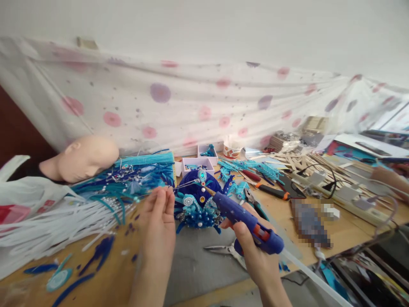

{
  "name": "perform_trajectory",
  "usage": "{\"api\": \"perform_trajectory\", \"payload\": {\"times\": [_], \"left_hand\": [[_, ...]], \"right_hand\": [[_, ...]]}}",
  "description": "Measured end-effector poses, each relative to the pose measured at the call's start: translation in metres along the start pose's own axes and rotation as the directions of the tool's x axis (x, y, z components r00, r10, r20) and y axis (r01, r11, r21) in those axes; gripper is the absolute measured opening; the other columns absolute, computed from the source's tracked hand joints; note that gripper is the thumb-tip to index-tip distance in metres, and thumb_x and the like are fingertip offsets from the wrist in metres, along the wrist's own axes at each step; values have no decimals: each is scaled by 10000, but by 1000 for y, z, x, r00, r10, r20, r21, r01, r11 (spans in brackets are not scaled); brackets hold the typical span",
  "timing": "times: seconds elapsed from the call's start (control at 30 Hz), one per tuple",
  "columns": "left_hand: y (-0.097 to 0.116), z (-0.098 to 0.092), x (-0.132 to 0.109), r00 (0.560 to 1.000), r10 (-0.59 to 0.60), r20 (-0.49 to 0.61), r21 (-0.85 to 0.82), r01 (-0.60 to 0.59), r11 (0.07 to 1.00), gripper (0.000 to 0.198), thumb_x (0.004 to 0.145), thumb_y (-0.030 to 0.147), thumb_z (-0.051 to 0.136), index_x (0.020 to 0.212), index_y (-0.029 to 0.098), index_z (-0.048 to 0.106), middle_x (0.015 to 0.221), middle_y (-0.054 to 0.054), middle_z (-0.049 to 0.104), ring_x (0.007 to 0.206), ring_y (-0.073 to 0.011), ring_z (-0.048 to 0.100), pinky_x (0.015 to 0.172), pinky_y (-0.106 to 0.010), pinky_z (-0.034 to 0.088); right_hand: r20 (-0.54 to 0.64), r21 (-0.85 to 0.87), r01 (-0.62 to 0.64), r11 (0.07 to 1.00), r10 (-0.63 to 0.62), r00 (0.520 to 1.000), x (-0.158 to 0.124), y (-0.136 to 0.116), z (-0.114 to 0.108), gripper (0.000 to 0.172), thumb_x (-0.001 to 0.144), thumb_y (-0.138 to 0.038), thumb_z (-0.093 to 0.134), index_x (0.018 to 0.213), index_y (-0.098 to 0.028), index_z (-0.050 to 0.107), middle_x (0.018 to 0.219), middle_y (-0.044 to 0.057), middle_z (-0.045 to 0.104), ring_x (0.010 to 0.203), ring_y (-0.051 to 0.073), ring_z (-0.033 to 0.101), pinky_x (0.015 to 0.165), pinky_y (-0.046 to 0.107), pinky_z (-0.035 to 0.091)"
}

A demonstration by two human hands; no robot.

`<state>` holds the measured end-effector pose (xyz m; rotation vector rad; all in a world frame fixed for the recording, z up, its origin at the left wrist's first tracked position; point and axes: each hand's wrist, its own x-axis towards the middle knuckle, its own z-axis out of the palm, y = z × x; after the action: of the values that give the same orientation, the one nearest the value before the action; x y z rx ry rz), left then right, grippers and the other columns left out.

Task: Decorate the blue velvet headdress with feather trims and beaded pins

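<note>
My left hand (159, 226) is closed, fingertips pinching the end of a thin silvery wire piece (186, 185) that reaches right across a blue beaded headdress (197, 213). Whether the wire joins the turquoise gem ornament (202, 175) at its far end I cannot make out. My right hand (257, 256) grips a dark blue hot glue gun (234, 211), its nozzle pointing up-left close to the ornament's beads. A long whitish glue stick (316, 277) sticks out of the gun's back. Below the gun, scissors (220, 248) lie on the grey mat (191, 273), their handles partly covered by my right hand.
A mannequin head (87, 157) lies at left behind white strips (73, 226). Small bead boxes (198, 165) and a paper cup (232, 149) stand at the back. Pliers (255, 204), a power strip (345, 200) and a blurred-out object (309, 224) lie right. Another person's hand (391, 181) shows at far right.
</note>
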<state>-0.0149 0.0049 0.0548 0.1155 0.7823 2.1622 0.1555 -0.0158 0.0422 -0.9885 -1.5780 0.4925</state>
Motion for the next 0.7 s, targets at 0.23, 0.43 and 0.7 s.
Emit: {"api": "perform_trajectory", "payload": {"times": [0.23,0.43,0.7], "left_hand": [[1,16,4,982,-152,-115,-97,141,985,260,882,-24,551,728,116,705,727,-25,740,677,-76,720,682,-135,600],[1,16,13,969,-196,-149,-133,177,975,257,880,-36,549,735,110,704,740,-19,736,678,-71,718,687,-138,605],[-2,18,10,965,-230,-122,-122,215,969,269,887,-30,539,754,123,717,764,-19,749,700,-69,723,716,-125,596]], "right_hand": [[-17,-47,-17,999,16,1000,24,-4,18,505,891,-583,541,566,-196,534,594,-14,484,511,124,473,487,267,363],[-3,-147,31,989,-32,999,39,-10,20,548,897,-613,517,536,-200,513,557,-9,485,501,131,490,477,267,369],[-20,-132,34,991,-37,999,33,3,22,497,921,-563,517,582,-202,560,600,-8,496,537,139,486,515,283,366]]}}
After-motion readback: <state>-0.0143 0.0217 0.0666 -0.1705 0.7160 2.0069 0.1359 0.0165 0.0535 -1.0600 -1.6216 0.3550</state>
